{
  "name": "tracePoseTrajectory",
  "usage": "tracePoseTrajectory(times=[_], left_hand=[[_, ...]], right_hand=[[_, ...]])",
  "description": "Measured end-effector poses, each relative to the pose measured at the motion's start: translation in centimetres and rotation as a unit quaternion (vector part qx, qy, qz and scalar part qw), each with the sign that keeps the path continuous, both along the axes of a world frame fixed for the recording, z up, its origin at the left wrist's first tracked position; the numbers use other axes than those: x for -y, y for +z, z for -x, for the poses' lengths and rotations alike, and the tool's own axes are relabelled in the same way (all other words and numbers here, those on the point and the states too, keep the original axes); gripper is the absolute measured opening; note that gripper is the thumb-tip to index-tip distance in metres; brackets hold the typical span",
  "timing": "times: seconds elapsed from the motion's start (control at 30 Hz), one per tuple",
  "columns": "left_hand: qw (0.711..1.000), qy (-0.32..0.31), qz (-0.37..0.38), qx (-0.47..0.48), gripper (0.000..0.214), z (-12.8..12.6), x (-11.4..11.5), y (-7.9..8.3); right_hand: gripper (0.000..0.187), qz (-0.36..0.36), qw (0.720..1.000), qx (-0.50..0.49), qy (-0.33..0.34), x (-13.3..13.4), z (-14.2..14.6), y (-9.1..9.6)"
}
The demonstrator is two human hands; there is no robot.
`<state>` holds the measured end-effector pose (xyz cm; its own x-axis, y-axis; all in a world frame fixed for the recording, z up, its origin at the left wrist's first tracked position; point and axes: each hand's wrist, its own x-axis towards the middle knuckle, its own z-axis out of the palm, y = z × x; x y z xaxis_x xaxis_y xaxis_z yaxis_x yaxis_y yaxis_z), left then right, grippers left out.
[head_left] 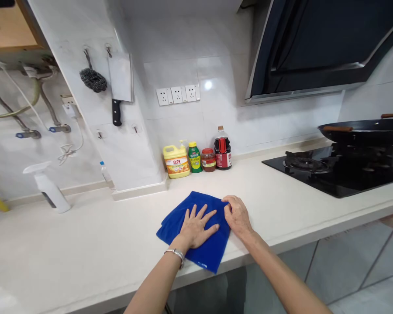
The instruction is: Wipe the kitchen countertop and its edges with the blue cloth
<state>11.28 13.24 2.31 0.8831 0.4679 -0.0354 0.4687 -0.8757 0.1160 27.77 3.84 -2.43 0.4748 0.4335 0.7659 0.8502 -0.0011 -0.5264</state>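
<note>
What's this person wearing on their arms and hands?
Nothing covers the left forearm or right forearm: no sleeves. Neither the left hand nor the right hand wears a glove. A silver metal band, probably a watch, circles the left wrist.

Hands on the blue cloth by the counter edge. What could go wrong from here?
The blue microfiber cloth reaches the front edge of the countertop, so it might slip off from under the left hand. The right hand appears to pinch its corner; a hard shove that way could send the cloth into the dish soap jug and dark bottle, possibly tipping them.
</note>
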Motion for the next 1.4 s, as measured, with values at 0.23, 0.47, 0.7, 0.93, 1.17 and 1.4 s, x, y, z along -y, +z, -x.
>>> tracePoseTrajectory(times=[0.23,0.47,0.7,0.93,1.17,1.4], left_hand=[[0.991,0.128,-0.015,0.02,0.071,-3.6,-2.3,-0.8],[0.978,0.205,-0.007,0.034,0.076,-5.9,-3.7,-1.0],[0.97,0.237,-0.009,0.049,0.076,-6.1,-3.9,-0.6],[0.966,0.258,-0.016,0.028,0.072,-5.6,-2.9,-0.7],[0.964,0.262,-0.034,0.016,0.073,-4.2,-0.2,-1.2],[0.984,0.175,0.027,0.032,0.078,-1.2,0.7,-0.5]], right_hand=[[0.031,0.085,0.996,0.035,-0.019,0.0,0.5,-0.1],[0.03,0.248,0.967,0.032,-0.057,0.4,0.7,0.5],[0.027,0.309,0.946,0.046,-0.085,0.2,1.0,1.5],[0.027,0.322,0.942,0.015,-0.092,0.0,0.9,2.0],[0.027,0.294,0.953,-0.017,-0.075,0.0,0.5,1.3],[0.026,0.277,0.958,-0.029,-0.069,-0.1,0.3,1.2]])
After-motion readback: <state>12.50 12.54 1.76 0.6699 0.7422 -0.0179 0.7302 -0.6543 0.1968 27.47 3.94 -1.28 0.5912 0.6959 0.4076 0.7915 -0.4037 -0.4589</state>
